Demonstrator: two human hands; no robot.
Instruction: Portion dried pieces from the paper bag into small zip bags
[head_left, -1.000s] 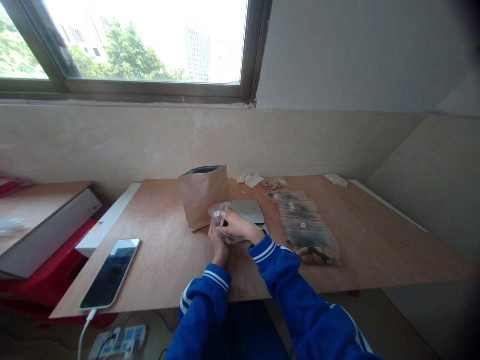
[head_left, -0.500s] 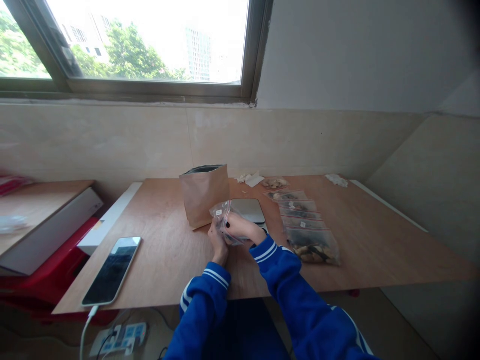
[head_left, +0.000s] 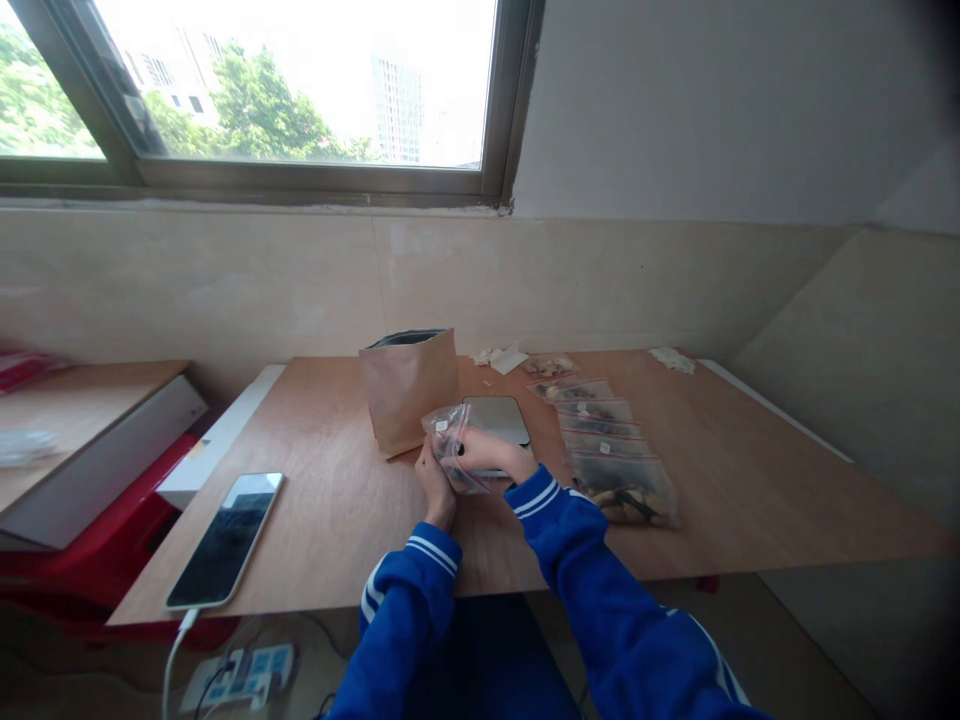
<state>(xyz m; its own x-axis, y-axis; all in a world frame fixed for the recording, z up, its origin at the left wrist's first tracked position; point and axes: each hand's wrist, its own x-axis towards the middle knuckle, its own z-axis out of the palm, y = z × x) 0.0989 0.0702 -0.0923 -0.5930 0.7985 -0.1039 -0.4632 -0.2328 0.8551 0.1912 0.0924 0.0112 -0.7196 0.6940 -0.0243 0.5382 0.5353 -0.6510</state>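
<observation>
My left hand [head_left: 435,482] is closed around a clear zip bag [head_left: 450,424] with a small white label and a red seal line. At the bag's mouth is my right hand [head_left: 489,452], its fingers drawn together and partly covered by the plastic. A small dark spot shows by those fingers; what it is I cannot make out. Just behind the bag lies a flat silver-topped device [head_left: 498,416], perhaps a scale. A brown paper pouch [head_left: 411,396] stands upright with its top open, left of the silver device.
Several filled zip bags [head_left: 626,470] overlap in a row on the right, holding dried-looking pieces. Another small bag [head_left: 550,367] and white paper scraps [head_left: 508,358] lie at the back. A charging phone [head_left: 225,545] rests front left; crumpled tissue [head_left: 673,360] sits far right.
My right hand and the bag have shifted slightly to the right, and the right wrist has moved a little. My left hand stays in nearly the same place on the bag.
</observation>
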